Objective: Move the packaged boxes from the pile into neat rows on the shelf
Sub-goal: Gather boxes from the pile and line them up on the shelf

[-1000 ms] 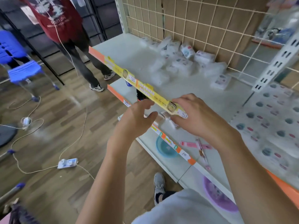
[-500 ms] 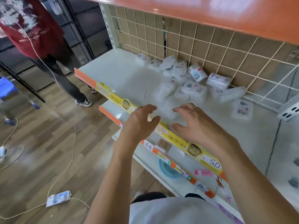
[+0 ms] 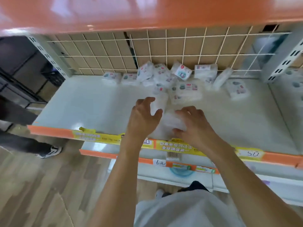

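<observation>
Your shelf (image 3: 91, 104): pale, flat, orange front lip with yellow price strips (image 3: 177, 145). Wire grid (image 3: 180, 51) stands at its back. Against the grid's foot lies the pile of packaged boxes (image 3: 165, 76), spilling forward from it. One white pack (image 3: 170, 122) sits apart, far from the grid, near the lip.

I'm standing in a shop, at a metal display rack. The white shelf (image 3: 91, 102) in front of me has an orange front edge carrying yellow price strips (image 3: 177, 145), one handwritten tag (image 3: 250, 154) reading 50. A white wire grid (image 3: 180, 51) backs it, slotted steel uprights (image 3: 282, 61) stand at the sides, and more orange-edged shelves sit above and below. Small plastic-wrapped packs (image 3: 180, 79) of one product lie heaped against the grid. The lower shelf (image 3: 118, 149) has its own price tag (image 3: 159, 163). The floor (image 3: 32, 185) is wood-look planks.
</observation>
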Motion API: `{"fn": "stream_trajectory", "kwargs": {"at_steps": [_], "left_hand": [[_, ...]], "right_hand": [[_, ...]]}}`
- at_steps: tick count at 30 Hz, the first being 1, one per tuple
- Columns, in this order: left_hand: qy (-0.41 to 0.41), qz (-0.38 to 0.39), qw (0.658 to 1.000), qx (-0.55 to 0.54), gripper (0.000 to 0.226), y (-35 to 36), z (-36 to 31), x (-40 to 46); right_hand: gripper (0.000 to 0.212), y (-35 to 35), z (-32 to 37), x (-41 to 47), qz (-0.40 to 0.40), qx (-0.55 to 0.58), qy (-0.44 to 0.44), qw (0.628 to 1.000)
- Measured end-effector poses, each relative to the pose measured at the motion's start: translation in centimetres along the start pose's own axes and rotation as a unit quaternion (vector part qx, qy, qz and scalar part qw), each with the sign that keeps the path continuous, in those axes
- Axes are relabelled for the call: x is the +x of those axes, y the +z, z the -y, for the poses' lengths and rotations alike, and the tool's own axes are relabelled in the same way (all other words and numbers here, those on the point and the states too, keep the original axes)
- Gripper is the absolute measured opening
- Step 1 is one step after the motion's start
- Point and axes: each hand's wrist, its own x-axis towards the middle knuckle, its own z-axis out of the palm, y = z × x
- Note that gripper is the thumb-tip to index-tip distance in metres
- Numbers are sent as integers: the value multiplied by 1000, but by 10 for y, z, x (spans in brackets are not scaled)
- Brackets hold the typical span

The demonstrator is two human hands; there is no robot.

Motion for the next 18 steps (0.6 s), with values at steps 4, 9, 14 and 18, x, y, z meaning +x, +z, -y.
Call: {"fn": "stream_trajectory", "kwargs": {"at_steps": [4, 9, 14, 18], "left_hand": [[-16, 27, 999, -16, 64, 7, 5, 16], [-31, 0, 998, -53, 60, 21, 3, 24], [-56, -15, 995, -76, 59, 28, 2, 29], [-81, -3, 994, -78, 65, 32, 3, 30]], "right_hand": [[70, 26, -6, -1, -99, 32, 33, 994], [50, 17, -1, 3, -154, 49, 36, 986], [19, -2, 3, -9, -151, 218, 104, 959], [20, 0, -9, -6, -165, 271, 157, 935]]}}
